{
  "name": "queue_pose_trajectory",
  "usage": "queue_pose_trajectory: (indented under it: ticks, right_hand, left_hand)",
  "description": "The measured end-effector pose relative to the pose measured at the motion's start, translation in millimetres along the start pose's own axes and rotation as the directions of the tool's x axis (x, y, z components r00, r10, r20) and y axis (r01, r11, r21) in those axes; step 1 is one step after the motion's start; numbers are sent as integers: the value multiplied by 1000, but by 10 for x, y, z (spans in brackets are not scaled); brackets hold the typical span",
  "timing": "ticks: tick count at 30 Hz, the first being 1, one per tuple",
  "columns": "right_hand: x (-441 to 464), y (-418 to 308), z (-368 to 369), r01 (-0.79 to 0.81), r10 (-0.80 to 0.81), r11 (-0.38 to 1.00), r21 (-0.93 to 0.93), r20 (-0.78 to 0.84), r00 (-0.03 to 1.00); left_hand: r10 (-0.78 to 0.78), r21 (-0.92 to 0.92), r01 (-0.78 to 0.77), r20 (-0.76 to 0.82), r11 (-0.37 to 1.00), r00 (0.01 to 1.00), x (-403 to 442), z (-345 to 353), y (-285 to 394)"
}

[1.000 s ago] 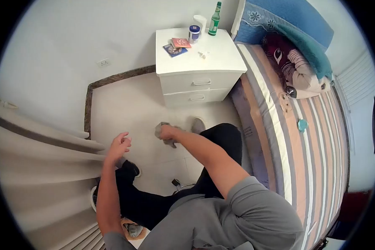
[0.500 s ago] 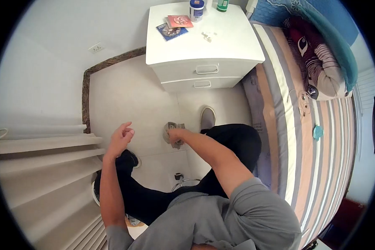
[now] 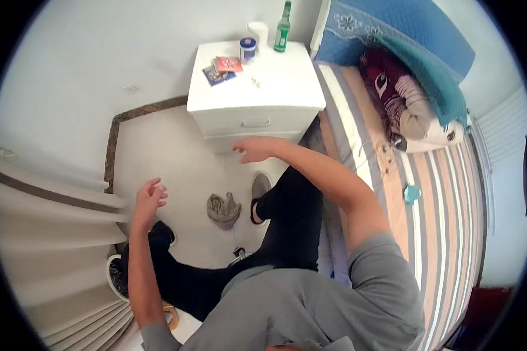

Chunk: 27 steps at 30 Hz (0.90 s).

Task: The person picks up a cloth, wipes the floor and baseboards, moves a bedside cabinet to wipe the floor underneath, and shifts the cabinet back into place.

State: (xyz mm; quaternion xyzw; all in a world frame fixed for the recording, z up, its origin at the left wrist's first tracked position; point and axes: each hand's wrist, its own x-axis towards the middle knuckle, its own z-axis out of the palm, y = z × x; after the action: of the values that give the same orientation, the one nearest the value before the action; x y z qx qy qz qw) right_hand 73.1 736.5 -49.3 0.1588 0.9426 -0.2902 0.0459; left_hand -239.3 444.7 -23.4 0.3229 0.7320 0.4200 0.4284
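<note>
A crumpled grey-brown cloth [image 3: 223,210] lies on the pale tiled floor, between my feet. Above and ahead of it, my right hand [image 3: 255,149] hangs in front of the drawers of a white nightstand [image 3: 293,79], fingers apart and holding nothing. My left hand [image 3: 150,196] is raised over the floor on the left, its fingers loosely bent and spread, also holding nothing. On the nightstand are a red booklet [image 3: 229,64], a blue booklet [image 3: 218,76], a blue-lidded tub [image 3: 247,51], a green bottle [image 3: 283,29] and small pale bits [image 3: 255,82].
To the right is a bed with a striped cover [image 3: 427,234], a teal pillow [image 3: 430,76], a cable [image 3: 386,158] and a small teal item [image 3: 412,194]. Curtains [image 3: 52,234] hang on the left, near a lined bin [image 3: 117,275]. A white container [image 3: 257,32] stands beside the tub.
My right hand has let go of the cloth and lifted forward, toward the nightstand. The cloth now rests on the floor. My left hand stays raised. The view has tilted up and shifted.
</note>
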Motion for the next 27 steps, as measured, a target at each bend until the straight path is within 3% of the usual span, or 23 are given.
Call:
queue_pose_trajectory:
  ticks: [1,2,4,5,7,11,13,14,15,16,17,21,23,27]
  right_hand:
    - [-158,35,-238,-41,41,994,100,-5,999]
    - [-287,62,-424,-38,39,996,81,-7,999]
    - [-517,92,-721,-224,251,927,300,-53,967]
    - [-608,86,-845,-227,254,929,292,-60,965]
    - [-716,78,-1081,-186,313,835,517,-169,935]
    - [-704,278,-1408,-78,426,671,737,-297,854]
    - [-579,613,-1475,-57,464,677,734,-366,807]
    - [-513,779,-1562,-54,509,704,708,-450,734]
    - [-433,944,-1664,-57,542,732,679,-529,654]
    - [-311,1170,-1763,-61,549,775,630,-621,559]
    - [-199,1359,-1911,-55,558,790,611,-677,480]
    - [525,2024,-2367,-256,528,834,489,-841,117]
    - [815,2301,-2523,-191,491,853,486,-871,-22]
    - [1095,2310,-2704,17,500,866,500,-865,36]
  left_hand:
    - [22,-16,-22,-11,1000,1000,-86,64,152]
    - [65,10,-65,50,998,997,-225,152,335]
    - [112,30,-116,113,993,987,-314,260,441]
    - [126,33,-133,158,991,979,-295,291,458]
    - [152,39,-163,210,986,966,-202,338,503]
    - [145,58,-165,257,985,955,293,572,434]
    - [113,179,-165,269,970,956,513,719,404]
    - [180,327,-271,284,905,942,600,774,416]
    - [189,320,-284,296,904,936,659,820,437]
    - [265,578,-420,336,699,904,602,866,581]
    - [319,765,-499,392,407,863,555,899,727]
    - [189,774,-430,388,464,902,475,971,1095]
    - [142,772,-423,407,474,902,501,940,1125]
    - [109,798,-373,368,473,924,533,858,1161]
